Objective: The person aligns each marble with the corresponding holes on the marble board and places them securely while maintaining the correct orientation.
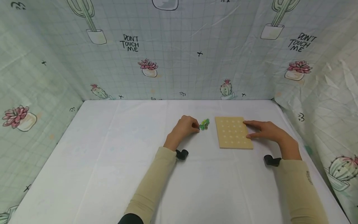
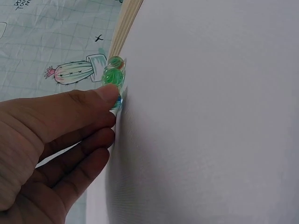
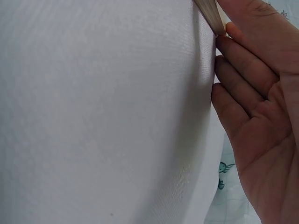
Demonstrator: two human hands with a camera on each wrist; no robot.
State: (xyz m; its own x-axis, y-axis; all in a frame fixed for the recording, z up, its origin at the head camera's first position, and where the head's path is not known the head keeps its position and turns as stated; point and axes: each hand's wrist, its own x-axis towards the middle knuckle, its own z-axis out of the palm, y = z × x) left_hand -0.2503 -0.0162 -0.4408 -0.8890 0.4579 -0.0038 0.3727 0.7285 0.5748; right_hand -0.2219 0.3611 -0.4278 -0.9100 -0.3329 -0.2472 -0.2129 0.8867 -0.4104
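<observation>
A small cluster of green glass marbles (image 1: pixel 205 123) lies on the white table, just left of a square tan wooden board (image 1: pixel 234 145) with rows of shallow round dimples. My left hand (image 1: pixel 184 127) is at the cluster's left side. Up close in the left wrist view, its thumb and forefinger pinch a bluish-green marble (image 2: pixel 118 101), mostly covered by the thumb; other swirled green marbles (image 2: pixel 113 77) sit just beyond. With fairly straight fingers, my right hand (image 1: pixel 267 132) touches the board's right edge. Only a corner of the board (image 3: pixel 212 16) shows in the right wrist view.
The white-covered table (image 1: pixel 112 161) spreads wide to the left and in front. A printed cactus cloth (image 1: pixel 179 68) hangs behind and along both sides. Each wrist wears a black camera mount, the left mount (image 1: pixel 182 154) and the right mount (image 1: pixel 272 160).
</observation>
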